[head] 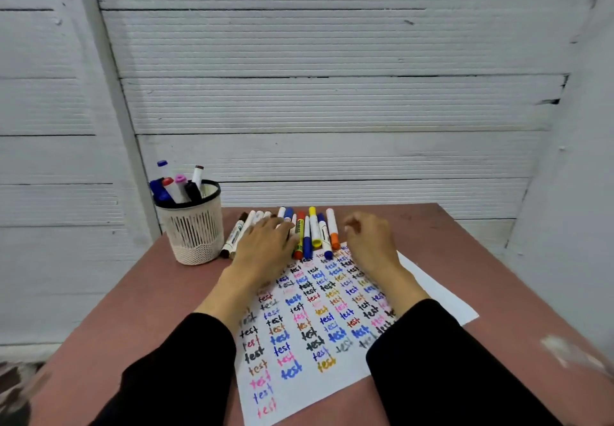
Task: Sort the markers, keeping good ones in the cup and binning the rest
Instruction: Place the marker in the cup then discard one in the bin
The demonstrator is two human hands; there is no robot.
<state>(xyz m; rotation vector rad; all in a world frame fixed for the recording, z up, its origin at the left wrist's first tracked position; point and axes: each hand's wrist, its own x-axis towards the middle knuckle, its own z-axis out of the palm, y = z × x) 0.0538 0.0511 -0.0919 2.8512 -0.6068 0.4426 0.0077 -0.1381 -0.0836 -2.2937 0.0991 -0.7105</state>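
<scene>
A cream mesh cup [194, 226] with a black rim stands at the table's back left and holds several markers [179, 184]. A row of loose markers [314, 231] lies along the far edge of a white paper sheet [299, 336] covered with the word "test" in many colours. My left hand [265, 246] lies flat over the left part of the row, fingers stretched onto the markers. My right hand [368, 239] hovers just right of the row with fingers loosely curled, holding nothing that I can see.
The reddish-brown table [465, 276] ends close to a white panelled wall behind the markers. Bare tabletop lies right of the paper and in front of the cup. No bin shows in view. My black sleeves cover the near part of the paper.
</scene>
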